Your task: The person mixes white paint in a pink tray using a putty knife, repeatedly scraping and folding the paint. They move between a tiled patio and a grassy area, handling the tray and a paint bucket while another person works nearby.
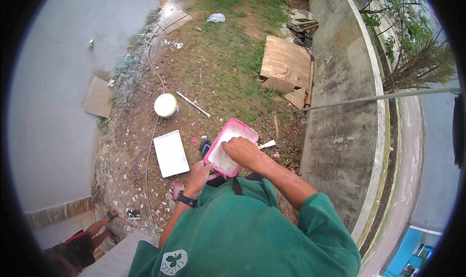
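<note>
A pink plastic tub with white paste or powder in it is in front of my body, tilted in the view. My left hand grips its near left rim, a dark watch on the wrist. Inside the tub, over the white stuff, is my right hand with its fingers curled closed. Whatever the fingers hold, if anything, is hidden. Just past the tub's right side shows a white-bladed tool, perhaps a scraper or brush; I cannot tell which.
Left of the tub lie a white tray, a lidded white bucket and a white stick. A hose runs along the ground. Wooden boards lean by the concrete wall at right. A person works at lower left.
</note>
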Available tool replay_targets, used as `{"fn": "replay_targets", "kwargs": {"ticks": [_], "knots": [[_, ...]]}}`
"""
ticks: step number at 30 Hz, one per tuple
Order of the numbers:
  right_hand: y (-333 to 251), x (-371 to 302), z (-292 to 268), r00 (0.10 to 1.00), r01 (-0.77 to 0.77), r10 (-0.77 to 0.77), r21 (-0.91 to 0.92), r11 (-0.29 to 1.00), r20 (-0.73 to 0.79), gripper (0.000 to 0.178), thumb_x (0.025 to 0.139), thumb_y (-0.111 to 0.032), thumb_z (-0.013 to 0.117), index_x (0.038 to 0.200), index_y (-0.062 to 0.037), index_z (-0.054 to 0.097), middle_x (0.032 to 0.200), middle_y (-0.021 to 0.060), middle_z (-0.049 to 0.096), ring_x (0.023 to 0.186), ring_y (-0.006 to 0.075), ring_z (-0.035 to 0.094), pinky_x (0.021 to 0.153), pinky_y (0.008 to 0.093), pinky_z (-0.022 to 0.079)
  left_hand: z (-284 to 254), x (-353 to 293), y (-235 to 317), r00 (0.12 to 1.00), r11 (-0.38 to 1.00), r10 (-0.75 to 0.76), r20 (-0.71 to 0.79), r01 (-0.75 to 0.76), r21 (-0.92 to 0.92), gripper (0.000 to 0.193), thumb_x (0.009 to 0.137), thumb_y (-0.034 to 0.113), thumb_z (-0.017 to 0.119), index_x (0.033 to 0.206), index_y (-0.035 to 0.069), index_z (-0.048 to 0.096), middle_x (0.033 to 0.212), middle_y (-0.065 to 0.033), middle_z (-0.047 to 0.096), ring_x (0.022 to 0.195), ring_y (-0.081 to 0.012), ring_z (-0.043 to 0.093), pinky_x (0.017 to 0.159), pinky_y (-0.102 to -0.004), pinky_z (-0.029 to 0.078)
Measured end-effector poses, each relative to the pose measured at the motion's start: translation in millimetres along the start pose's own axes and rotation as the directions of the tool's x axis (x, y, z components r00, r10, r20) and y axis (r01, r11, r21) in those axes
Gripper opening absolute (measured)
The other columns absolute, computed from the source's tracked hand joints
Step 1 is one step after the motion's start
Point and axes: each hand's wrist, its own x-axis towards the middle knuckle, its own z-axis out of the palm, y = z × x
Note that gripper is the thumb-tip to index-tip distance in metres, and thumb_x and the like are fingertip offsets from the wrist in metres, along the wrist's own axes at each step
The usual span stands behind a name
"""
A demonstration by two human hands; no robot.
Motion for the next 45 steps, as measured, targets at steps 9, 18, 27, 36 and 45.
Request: {"fn": "replay_targets", "kwargs": {"ticks": [9,18,27,36,45], "knots": [[4,0,-14,0.999,-0.022,0.024,0.052,0.998,-0.032,0.013,0.085,-0.008,0.064,0.090,-0.0044,0.075,0.085,0.0218,0.072,0.087,0.0403,0.073,0.078,0.0526,0.057,6,-5,1,1.000,1.000,-0.007,0.003,0.007,-0.009,0.039,0.107,0.018,0.051,0.139,-0.003,0.056,0.129,-0.0111,0.066,0.117,-0.0230,0.067,0.105,-0.0485,0.055],[11,-5,-12,0.978,-0.192,0.191,-0.001,0.981,-0.080,0.015,0.089,-0.013,0.064,0.098,-0.0042,0.072,0.100,0.0202,0.072,0.097,0.0387,0.072,0.082,0.0491,0.060,12,-3,-1,1.000,1.000,0.012,0.009,-0.012,-0.011,0.038,0.108,0.019,0.050,0.139,-0.003,0.055,0.127,-0.0130,0.067,0.116,-0.0243,0.068,0.104,-0.0486,0.056],[-22,-21,26,0.998,0.023,-0.024,0.028,0.999,0.052,0.020,0.088,-0.011,0.065,0.105,-0.0046,0.071,0.106,0.0188,0.071,0.102,0.0379,0.071,0.085,0.0491,0.060,7,2,1,1.000,0.998,0.011,0.008,-0.011,-0.066,0.037,0.108,0.019,0.049,0.136,-0.005,0.055,0.126,-0.0158,0.067,0.113,-0.0270,0.069,0.102,-0.0483,0.058],[3,-5,3,0.998,0.055,-0.055,-0.015,0.998,0.003,0.008,0.085,-0.007,0.064,0.089,-0.0031,0.070,0.085,0.0199,0.072,0.086,0.0377,0.074,0.077,0.0483,0.060,8,2,-6,1.000,0.997,-0.007,-0.019,0.006,-0.080,0.037,0.107,0.016,0.050,0.138,-0.003,0.055,0.129,-0.0151,0.065,0.115,-0.0279,0.068,0.104,-0.0496,0.056],[0,-3,-3,0.997,0.074,-0.074,0.028,0.997,-0.004,0.014,0.093,-0.009,0.058,0.097,-0.0003,0.068,0.091,0.0211,0.073,0.088,0.0383,0.073,0.076,0.0493,0.060,2,2,-2,1.000,0.998,0.013,-0.009,-0.014,-0.069,0.039,0.107,0.018,0.050,0.139,-0.003,0.054,0.129,-0.0152,0.066,0.116,-0.0271,0.068,0.105,-0.0496,0.055]]}}
